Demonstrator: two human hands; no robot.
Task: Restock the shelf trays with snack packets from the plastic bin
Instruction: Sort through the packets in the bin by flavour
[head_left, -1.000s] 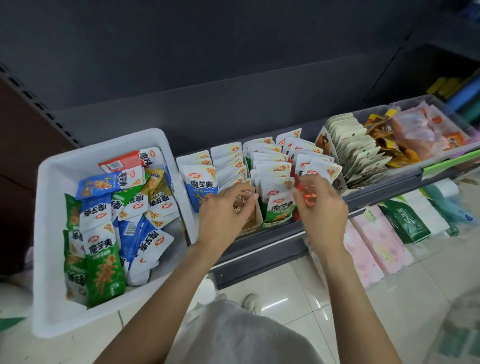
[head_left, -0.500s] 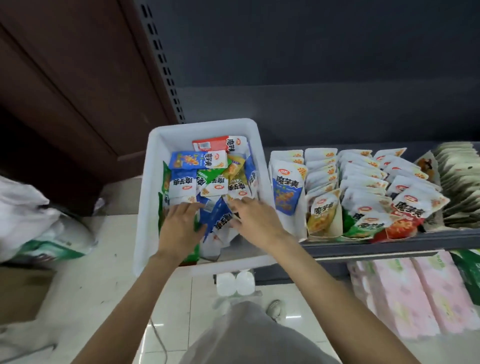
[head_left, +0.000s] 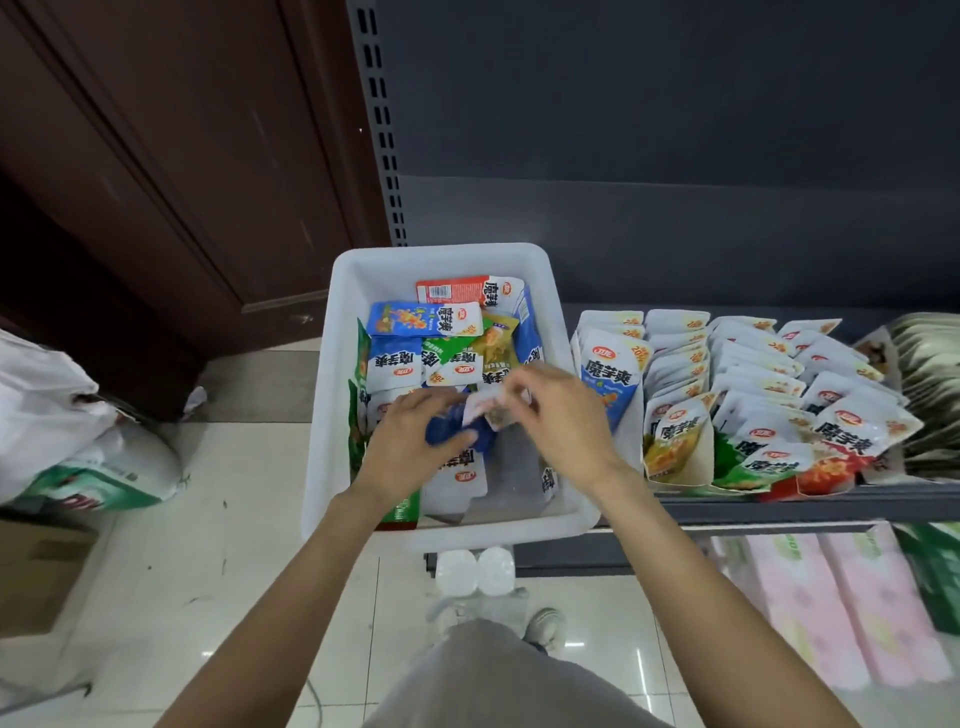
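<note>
Right hand (head_left: 558, 421), centre of frame: fingers (head_left: 519, 387) curled, pinching the upper edge of a pale packet (head_left: 485, 410), which is blurred, print unreadable. Left hand (head_left: 410, 441), just left of it: fingers (head_left: 441, 402) bent over a blue packet (head_left: 454, 434), thumb pressed against its lower side; the two packets touch between the hands.

Plastic bin (head_left: 337, 364), white, centre of frame: both hands are inside it, over the near half. Loose snack packets (head_left: 447, 358) lie jumbled in it, blue, green, yellow and one red, most in the far half; part of the bare floor of the bin shows near the front wall.

Shelf trays (head_left: 701, 470), right of centre, touching the bin's right wall: rows of upright packets, fronted by blue, yellow, green and red faces in turn. A further row of pale packets (head_left: 930, 364) at the right edge.

Lower right: pink wrapped packs (head_left: 841, 597) on the level beneath. Lower left: tiled floor (head_left: 182, 545), white sack (head_left: 62, 415), cardboard box (head_left: 36, 571).
</note>
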